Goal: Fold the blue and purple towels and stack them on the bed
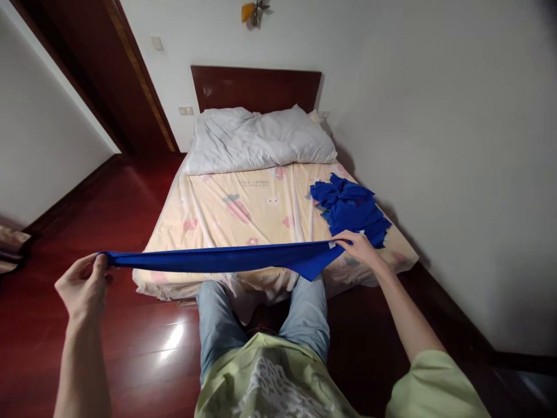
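A long blue garment point(217, 258) is stretched nearly level between my two hands, folded into a narrow strip above the foot of the bed. My left hand point(85, 284) pinches its left end between thumb and fingers. At the other end my right hand point(354, 245) pinches the cloth near a small white tag. The strip hangs down in a pointed flap just left of my right hand. What kind of garment it is I cannot tell. Beyond my right hand, a crumpled pile of blue clothes point(350, 206) lies on the right side of the bed.
The bed point(209, 215) has a cream sheet with pink prints. A white quilt point(265, 139) lies bunched against the dark wooden headboard point(256, 87). A white wall point(444, 145) stands close on the right. Dark red floor point(143, 337) shows at the left, with a door point(96, 69) behind.
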The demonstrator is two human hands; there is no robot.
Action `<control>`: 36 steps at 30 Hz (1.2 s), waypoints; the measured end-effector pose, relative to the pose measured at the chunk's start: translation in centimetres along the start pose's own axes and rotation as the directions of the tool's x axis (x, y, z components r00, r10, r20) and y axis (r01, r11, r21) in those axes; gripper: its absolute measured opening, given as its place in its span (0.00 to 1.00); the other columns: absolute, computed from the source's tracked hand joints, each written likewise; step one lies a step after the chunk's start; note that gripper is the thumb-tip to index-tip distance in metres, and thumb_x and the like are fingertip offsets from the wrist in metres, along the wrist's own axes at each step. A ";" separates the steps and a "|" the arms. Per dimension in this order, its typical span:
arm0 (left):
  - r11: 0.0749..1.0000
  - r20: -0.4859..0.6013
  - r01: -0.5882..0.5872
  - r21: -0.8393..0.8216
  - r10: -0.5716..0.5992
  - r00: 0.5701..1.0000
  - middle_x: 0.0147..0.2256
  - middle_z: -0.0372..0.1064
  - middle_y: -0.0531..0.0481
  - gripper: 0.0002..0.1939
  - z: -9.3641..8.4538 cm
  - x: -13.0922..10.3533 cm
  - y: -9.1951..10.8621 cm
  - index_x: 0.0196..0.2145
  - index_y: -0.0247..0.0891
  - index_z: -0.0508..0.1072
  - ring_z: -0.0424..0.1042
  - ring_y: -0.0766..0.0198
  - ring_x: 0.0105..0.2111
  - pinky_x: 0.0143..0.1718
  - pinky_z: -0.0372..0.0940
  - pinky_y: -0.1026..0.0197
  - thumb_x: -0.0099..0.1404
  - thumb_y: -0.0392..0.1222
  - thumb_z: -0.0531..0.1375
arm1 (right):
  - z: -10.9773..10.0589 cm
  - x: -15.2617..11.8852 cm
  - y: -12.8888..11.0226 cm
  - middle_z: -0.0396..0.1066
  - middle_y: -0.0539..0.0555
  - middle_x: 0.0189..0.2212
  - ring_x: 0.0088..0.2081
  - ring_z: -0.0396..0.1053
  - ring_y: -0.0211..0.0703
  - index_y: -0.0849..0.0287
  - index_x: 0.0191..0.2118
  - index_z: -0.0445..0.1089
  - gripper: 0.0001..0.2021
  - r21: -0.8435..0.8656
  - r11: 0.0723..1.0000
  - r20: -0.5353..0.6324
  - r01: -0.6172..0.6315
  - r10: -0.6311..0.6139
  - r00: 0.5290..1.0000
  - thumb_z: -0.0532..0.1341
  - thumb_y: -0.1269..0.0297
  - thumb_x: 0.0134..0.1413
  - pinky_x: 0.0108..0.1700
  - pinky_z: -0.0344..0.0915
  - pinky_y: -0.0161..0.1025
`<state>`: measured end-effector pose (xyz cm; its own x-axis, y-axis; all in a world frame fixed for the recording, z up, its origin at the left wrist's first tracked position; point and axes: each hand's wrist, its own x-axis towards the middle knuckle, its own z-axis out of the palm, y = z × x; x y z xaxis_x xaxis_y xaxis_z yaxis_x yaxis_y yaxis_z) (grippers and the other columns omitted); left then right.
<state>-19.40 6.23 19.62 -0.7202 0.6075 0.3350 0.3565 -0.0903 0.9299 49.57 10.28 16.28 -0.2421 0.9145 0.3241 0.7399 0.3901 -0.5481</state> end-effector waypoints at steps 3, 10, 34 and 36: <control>0.999 0.033 -0.010 -0.043 0.011 0.999 0.26 0.72 0.51 0.21 0.5 0.8 -0.4 0.39 0.33 0.79 0.70 0.65 0.21 0.20 0.69 0.63 0.52 0.51 0.69 | -1.1 0.8 -0.5 0.80 0.55 0.37 0.38 0.77 0.47 0.55 0.39 0.80 0.13 -0.083 0.996 -0.075 -0.042 0.036 0.997 0.59 0.57 0.62 0.42 0.72 0.40; 0.998 0.159 0.011 -0.062 0.000 0.987 0.30 0.74 0.51 0.22 0.6 0.5 -0.8 0.42 0.35 0.79 0.74 0.63 0.23 0.35 0.78 0.53 0.53 0.51 0.68 | -2.7 1.1 -0.8 0.80 0.54 0.30 0.28 0.74 0.44 0.57 0.35 0.80 0.19 -0.091 0.983 -0.054 -0.162 0.157 0.986 0.62 0.46 0.59 0.33 0.69 0.37; 0.993 0.502 0.086 0.076 -0.113 0.857 0.37 0.78 0.37 0.21 13.1 12.5 0.1 0.45 0.21 0.75 0.78 0.60 0.35 0.52 0.72 0.49 0.59 0.42 0.66 | -2.5 17.0 4.3 0.79 0.59 0.25 0.30 0.80 0.52 0.63 0.30 0.79 0.17 0.247 0.915 -0.189 -0.320 0.370 0.910 0.75 0.52 0.43 0.36 0.80 0.44; 0.997 0.467 -0.071 0.037 0.045 0.883 0.40 0.78 0.35 0.22 14.3 14.1 0.2 0.47 0.18 0.74 0.77 0.62 0.37 0.51 0.72 0.50 0.63 0.43 0.63 | -2.3 18.6 3.4 0.81 0.60 0.29 0.34 0.81 0.53 0.63 0.32 0.80 0.15 0.167 0.959 -0.318 -0.227 0.271 0.909 0.72 0.53 0.48 0.41 0.80 0.46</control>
<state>-20.94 26.08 22.32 -0.3422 0.9009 0.2671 0.4286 -0.1033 0.8976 49.02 28.39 22.29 0.1801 0.9024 0.3916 0.6600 0.1843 -0.7283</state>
